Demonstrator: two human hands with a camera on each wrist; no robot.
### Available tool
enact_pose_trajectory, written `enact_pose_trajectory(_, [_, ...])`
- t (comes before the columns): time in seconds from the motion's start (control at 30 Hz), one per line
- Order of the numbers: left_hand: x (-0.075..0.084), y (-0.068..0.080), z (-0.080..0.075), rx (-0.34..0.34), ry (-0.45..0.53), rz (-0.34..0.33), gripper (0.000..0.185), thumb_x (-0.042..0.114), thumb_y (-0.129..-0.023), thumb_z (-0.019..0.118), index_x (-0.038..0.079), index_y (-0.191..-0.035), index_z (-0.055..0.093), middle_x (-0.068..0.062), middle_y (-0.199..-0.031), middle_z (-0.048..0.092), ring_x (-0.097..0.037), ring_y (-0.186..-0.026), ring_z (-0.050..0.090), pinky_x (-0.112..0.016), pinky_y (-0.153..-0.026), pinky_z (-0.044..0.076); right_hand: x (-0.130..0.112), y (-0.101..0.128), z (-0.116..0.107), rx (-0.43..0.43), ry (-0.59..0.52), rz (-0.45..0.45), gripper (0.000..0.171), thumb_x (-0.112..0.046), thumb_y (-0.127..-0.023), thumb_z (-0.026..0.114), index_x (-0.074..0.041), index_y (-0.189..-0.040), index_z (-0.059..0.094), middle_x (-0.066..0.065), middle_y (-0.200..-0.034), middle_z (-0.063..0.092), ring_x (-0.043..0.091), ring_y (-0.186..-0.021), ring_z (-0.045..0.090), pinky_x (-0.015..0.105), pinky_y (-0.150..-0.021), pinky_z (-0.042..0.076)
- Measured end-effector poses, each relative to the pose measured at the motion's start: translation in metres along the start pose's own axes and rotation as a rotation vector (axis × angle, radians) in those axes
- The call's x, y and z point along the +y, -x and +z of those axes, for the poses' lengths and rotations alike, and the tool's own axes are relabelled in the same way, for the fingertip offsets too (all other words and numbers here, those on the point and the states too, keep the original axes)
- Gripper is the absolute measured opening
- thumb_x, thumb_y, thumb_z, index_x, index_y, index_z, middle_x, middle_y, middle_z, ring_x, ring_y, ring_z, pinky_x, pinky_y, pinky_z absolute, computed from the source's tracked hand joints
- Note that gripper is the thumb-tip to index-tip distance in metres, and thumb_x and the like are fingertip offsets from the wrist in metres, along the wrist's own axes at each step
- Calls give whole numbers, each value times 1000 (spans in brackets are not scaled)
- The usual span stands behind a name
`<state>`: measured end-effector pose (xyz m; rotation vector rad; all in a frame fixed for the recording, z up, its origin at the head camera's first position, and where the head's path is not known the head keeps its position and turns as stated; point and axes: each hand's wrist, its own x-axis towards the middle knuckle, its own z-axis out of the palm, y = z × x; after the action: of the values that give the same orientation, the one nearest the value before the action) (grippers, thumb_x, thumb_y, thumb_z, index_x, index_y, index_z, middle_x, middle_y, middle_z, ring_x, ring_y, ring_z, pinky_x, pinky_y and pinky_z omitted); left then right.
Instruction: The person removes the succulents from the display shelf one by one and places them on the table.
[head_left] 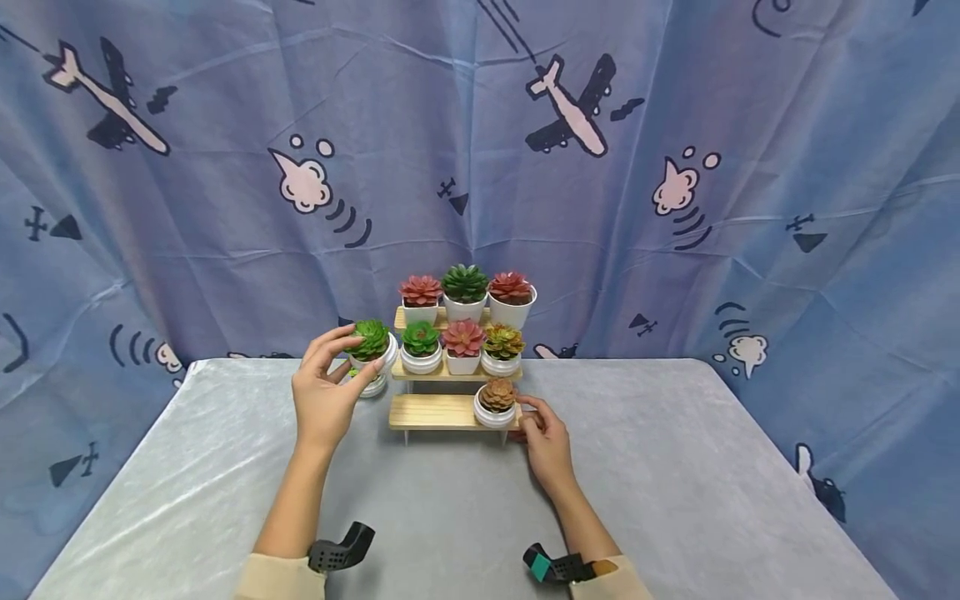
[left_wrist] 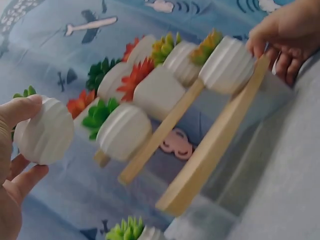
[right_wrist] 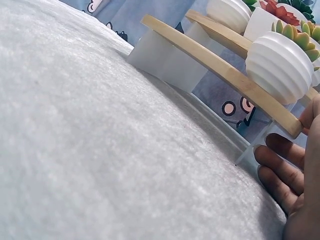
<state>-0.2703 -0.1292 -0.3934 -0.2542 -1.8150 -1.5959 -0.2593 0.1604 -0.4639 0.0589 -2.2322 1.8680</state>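
Note:
A three-tier wooden stand (head_left: pixel 438 412) holds succulents in white pots. My left hand (head_left: pixel 358 357) grips a green succulent pot (head_left: pixel 372 343) in the air beside the left end of the middle shelf; the left wrist view shows its ribbed white base (left_wrist: pixel 47 131) between thumb and fingers (left_wrist: pixel 20 107). My right hand (head_left: pixel 534 417) pinches the right end of the bottom shelf (right_wrist: pixel 210 60), thumb on top and fingers (right_wrist: pixel 280 150) under it. A brown succulent pot (head_left: pixel 497 402) stands on that shelf, right beside the thumb.
Three pots stand on the middle shelf (head_left: pixel 462 343) and three on the top shelf (head_left: pixel 465 292). Another small green pot (head_left: pixel 372 386) sits on the grey tablecloth (head_left: pixel 675 467) under my left hand. A blue aeroplane curtain (head_left: pixel 675 167) hangs close behind.

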Motion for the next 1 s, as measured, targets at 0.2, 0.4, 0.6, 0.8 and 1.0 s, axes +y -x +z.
enact_pose_trajectory(0.2, [-15,-5,-14,84,-47,-56,33,-2,-78,85,-3,-109,73,-5,-131,64,-7,-123,57,-9,-92,52,2,-1,1,1,-15,-7,36,10,-93,45,7,-123,63,27,-95,71,12,-76,69,29,-74,62])
enact_pose_trajectory(0.4, [-36,-5,-20,168,-92,-113,35,1,-80,84,-2,-113,72,-8,-133,62,-16,-124,59,-30,-102,54,-1,0,0,8,24,3,35,8,-94,46,5,-124,64,24,-93,71,13,-76,68,32,-73,62])
enact_pose_trajectory(0.6, [-61,-2,-25,231,-145,-150,35,-1,-81,82,-4,-114,71,-10,-133,62,-18,-124,59,-31,-102,54,3,-1,1,-1,23,-1,35,9,-93,46,6,-124,63,24,-94,72,20,-77,70,35,-73,63])
enact_pose_trajectory(0.8, [-76,-4,-30,246,-179,-187,35,-2,-80,82,-5,-114,71,-11,-133,62,-23,-125,59,-37,-104,53,29,-11,2,13,26,-10,36,7,-94,46,3,-126,63,23,-95,73,13,-76,68,30,-71,61])
enact_pose_trajectory(1.0, [-84,-1,-30,228,-218,-211,36,0,-81,82,-5,-114,71,-16,-135,61,-28,-127,57,-50,-105,51,37,-13,2,25,10,-18,37,6,-94,46,0,-125,64,20,-94,72,6,-76,65,25,-71,60])
